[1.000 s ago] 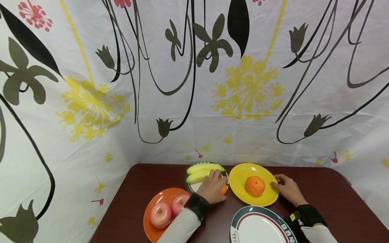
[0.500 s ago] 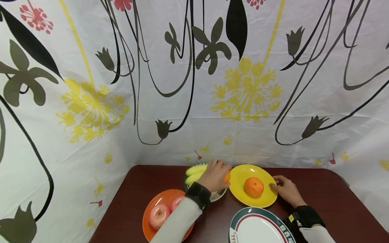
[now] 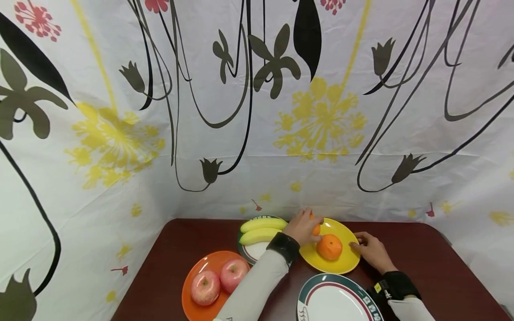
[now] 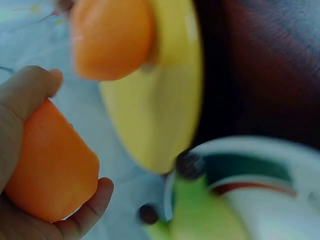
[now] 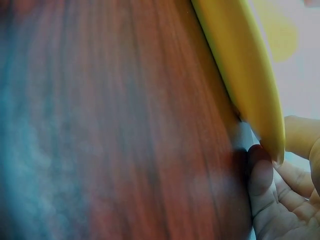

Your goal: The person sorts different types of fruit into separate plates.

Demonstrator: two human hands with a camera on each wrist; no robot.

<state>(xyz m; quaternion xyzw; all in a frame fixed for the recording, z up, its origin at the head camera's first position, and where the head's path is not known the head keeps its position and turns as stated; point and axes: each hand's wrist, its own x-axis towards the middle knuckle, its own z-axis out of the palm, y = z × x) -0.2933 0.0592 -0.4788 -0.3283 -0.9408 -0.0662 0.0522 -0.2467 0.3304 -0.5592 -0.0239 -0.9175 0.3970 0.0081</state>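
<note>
Near the table's (image 3: 409,243) far edge, the left hand (image 3: 302,228) is gripping one orange (image 3: 316,229) by the yellow plate (image 3: 346,263), whose rim the right hand (image 3: 373,252) is pinching; tilting it could send the second orange (image 3: 329,247) rolling.

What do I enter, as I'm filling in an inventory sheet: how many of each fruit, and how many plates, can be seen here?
Apples: 2
Bananas: 2
Orange fruits: 2
Plates: 4
Total: 10
</note>
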